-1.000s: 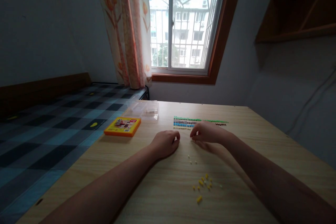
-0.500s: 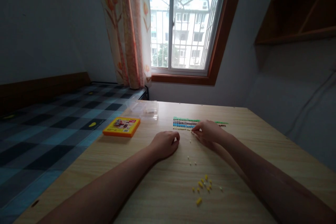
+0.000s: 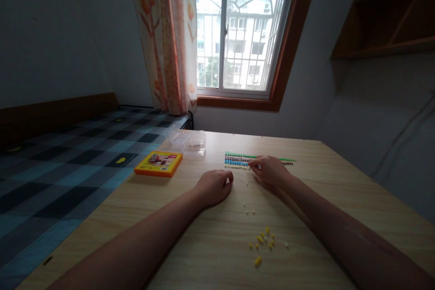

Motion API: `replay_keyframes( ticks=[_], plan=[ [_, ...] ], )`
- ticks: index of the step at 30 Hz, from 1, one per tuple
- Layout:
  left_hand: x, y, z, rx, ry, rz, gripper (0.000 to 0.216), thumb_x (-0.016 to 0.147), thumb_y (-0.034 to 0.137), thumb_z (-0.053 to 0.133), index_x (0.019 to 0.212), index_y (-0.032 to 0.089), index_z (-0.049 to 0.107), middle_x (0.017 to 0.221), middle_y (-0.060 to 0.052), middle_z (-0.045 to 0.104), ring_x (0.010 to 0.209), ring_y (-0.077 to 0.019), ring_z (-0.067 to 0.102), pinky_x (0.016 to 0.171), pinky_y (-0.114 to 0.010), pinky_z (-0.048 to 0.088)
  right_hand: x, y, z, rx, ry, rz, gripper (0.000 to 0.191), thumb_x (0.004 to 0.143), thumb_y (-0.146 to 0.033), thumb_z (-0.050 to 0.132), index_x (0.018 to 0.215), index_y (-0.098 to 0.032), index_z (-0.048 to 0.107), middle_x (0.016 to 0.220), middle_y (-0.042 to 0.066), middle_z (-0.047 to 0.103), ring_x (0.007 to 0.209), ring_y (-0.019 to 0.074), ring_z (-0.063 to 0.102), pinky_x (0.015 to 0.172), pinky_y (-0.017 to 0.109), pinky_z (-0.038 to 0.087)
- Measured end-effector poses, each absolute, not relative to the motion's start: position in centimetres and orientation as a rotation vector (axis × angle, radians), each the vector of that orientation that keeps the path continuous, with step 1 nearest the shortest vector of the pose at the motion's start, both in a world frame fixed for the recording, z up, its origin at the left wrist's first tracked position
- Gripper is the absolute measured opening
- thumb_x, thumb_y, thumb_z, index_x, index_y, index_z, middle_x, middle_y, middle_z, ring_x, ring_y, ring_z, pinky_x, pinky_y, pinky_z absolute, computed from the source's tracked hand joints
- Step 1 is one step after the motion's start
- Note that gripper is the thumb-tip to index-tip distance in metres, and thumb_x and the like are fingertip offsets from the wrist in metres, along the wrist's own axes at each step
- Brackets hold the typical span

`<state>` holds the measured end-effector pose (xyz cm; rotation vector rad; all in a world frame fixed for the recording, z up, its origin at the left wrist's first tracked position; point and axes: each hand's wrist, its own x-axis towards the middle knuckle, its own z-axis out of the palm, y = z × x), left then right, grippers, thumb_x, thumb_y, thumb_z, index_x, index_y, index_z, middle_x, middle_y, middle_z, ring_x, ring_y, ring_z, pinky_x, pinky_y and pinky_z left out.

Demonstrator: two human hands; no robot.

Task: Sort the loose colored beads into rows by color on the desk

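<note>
My left hand [image 3: 214, 186] rests on the table with its fingers curled in, and nothing shows in it. My right hand [image 3: 273, 171] is over the right part of the rows of tiny bricks. Its index finger and thumb are slightly apart, near the right end of a row of cream bricks [image 3: 236, 167]. Behind that row lie blue bricks [image 3: 234, 161], dark brown bricks [image 3: 288, 163] and green bricks [image 3: 234, 154], partly hidden by this hand. A single cream brick [image 3: 247, 183] lies between my hands, with several more loose ones nearer me.
Yellow bricks [image 3: 260, 239] are scattered on the wooden table [image 3: 204, 249] near me. An orange-and-yellow box [image 3: 158, 164] and a clear plastic case [image 3: 190, 142] stand at the left. A bed with a checked cover [image 3: 68, 181] adjoins the left side; a window [image 3: 238, 31] is ahead.
The fingertips of my right hand have lifted slightly away from the end of the cream row, where a brick now shows. My left hand has stayed in place.
</note>
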<state>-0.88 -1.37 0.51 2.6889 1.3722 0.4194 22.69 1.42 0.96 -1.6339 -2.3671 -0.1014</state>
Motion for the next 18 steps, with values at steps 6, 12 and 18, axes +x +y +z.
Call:
replay_keyframes(
  ticks=[6, 12, 18],
  plan=[
    [-0.8, -1.4, 0.5, 2.689, 1.377, 0.429, 0.014, 0.083, 0.025, 0.051, 0.089, 0.024, 0.064, 0.084, 0.000, 0.071, 0.077, -0.0175, 0.064, 0.067, -0.026, 0.044, 22.4, 1.4, 0.4, -1.632, -2.361, -0.112, 0.027, 0.090, -0.035, 0.050, 0.095, -0.026, 0.075, 0.096, 0.004, 0.072, 0.084, 0.0179, 0.065, 0.068, 0.025, 0.042],
    [-0.8, -1.4, 0.5, 2.674, 1.389, 0.415, 0.015, 0.083, 0.025, 0.051, 0.090, 0.024, 0.065, 0.085, -0.001, 0.071, 0.079, -0.0177, 0.064, 0.069, -0.025, 0.045, 22.3, 1.5, 0.2, -1.636, -2.355, -0.122, 0.025, 0.089, -0.032, 0.052, 0.093, -0.025, 0.075, 0.097, 0.003, 0.073, 0.086, 0.0179, 0.065, 0.068, 0.024, 0.043],
    [-0.9, -1.3, 0.3, 2.678, 1.377, 0.436, 0.016, 0.083, 0.026, 0.051, 0.090, 0.024, 0.065, 0.086, -0.001, 0.071, 0.078, -0.0177, 0.064, 0.069, -0.025, 0.045, 22.5, 1.7, -0.4, -1.597, -2.320, -0.120, 0.025, 0.089, -0.030, 0.052, 0.097, -0.028, 0.075, 0.104, 0.001, 0.072, 0.089, 0.0180, 0.066, 0.073, 0.024, 0.045]
  ],
)
